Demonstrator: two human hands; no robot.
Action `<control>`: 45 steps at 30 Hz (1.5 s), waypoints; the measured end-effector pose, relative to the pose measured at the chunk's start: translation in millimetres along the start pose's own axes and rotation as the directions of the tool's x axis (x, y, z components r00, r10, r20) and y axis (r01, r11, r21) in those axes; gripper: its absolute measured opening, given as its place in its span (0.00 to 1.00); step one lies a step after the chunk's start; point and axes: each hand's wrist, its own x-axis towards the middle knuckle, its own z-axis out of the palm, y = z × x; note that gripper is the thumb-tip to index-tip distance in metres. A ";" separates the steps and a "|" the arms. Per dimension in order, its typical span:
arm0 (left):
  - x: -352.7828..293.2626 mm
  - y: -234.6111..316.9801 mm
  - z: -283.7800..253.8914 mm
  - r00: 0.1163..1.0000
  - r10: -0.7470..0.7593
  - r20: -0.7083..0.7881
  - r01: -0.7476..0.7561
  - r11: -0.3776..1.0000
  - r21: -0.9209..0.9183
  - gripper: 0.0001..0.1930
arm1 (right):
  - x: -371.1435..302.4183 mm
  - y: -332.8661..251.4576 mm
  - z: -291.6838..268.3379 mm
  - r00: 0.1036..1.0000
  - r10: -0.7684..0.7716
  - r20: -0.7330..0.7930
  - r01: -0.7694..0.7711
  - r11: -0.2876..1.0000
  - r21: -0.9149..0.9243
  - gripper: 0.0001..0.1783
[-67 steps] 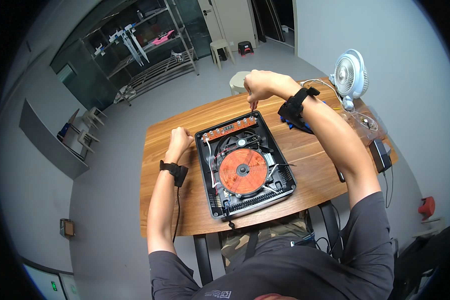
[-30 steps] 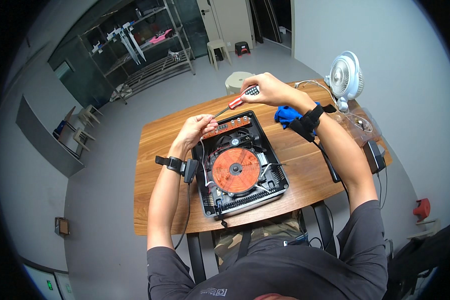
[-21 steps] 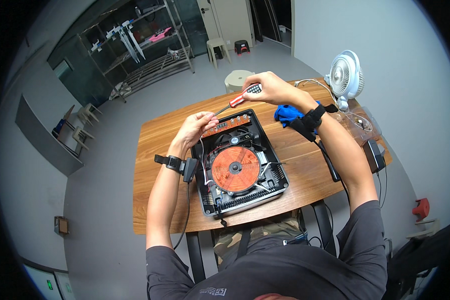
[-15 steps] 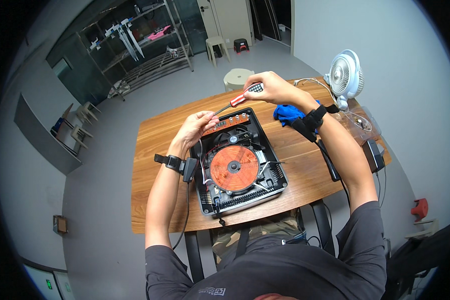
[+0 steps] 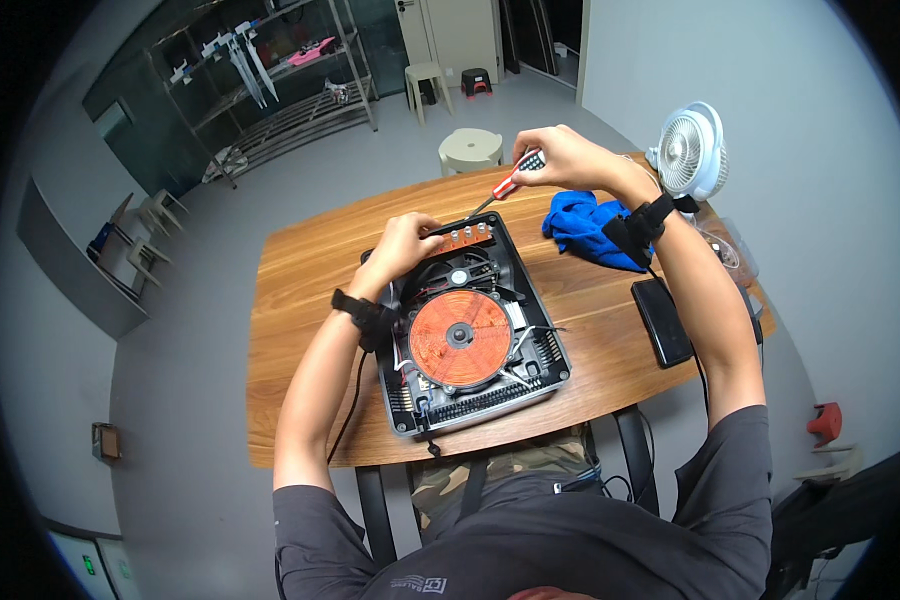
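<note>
An opened induction cooker lies in front of me, its round copper coil uncovered. My right hand grips a screwdriver by its red, white and black handle. The shaft slants down and left, with its tip near the cooker's far edge. My left hand reaches over the far left corner, at the left end of an orange control board. Its thumb and fingers are closed together there; anything between them is hidden. A small fan sits inside the casing between coil and board.
A blue cloth and a black phone lie to the right on the wooden table. A white desk fan with cables stands at the far right corner. A pale stool is just beyond the far edge.
The screwdriver has moved right and away from my left hand, its tip now at the cooker's far edge. My left hand has come down onto the control board's left end.
</note>
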 end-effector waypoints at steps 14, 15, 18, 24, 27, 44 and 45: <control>41.0 -14.4 43.6 0.984 0.111 0.142 -0.133 0.979 0.155 0.15 | 36.1 13.4 5.9 0.993 -0.036 0.109 0.051 0.989 -0.139 0.17; 41.2 -13.4 43.2 0.983 0.112 0.147 -0.135 0.978 0.156 0.15 | 38.6 13.6 7.5 0.991 -0.051 0.122 0.069 0.986 -0.149 0.17; 42.5 -17.7 42.7 0.977 0.141 0.163 -0.164 0.976 0.140 0.14 | 46.6 13.5 13.5 0.983 -0.066 0.169 0.096 0.980 -0.176 0.18; 43.4 -18.6 43.8 0.980 0.092 0.174 -0.117 0.983 0.143 0.15 | 52.9 11.5 18.1 0.978 -0.080 0.193 0.108 0.984 -0.142 0.18; 44.9 -17.1 44.2 0.981 0.086 0.176 -0.112 0.983 0.146 0.16 | 54.2 11.6 21.1 0.976 -0.087 0.199 0.120 0.979 -0.163 0.19; 47.7 -15.5 43.2 0.980 0.013 0.199 -0.025 0.998 0.059 0.16 | 71.0 19.8 35.1 0.964 -0.117 0.237 0.170 0.962 -0.214 0.18; 47.0 -17.6 44.3 0.980 0.011 0.196 -0.021 0.999 0.045 0.17 | 71.1 14.9 34.9 0.966 -0.106 0.236 0.162 0.959 -0.233 0.18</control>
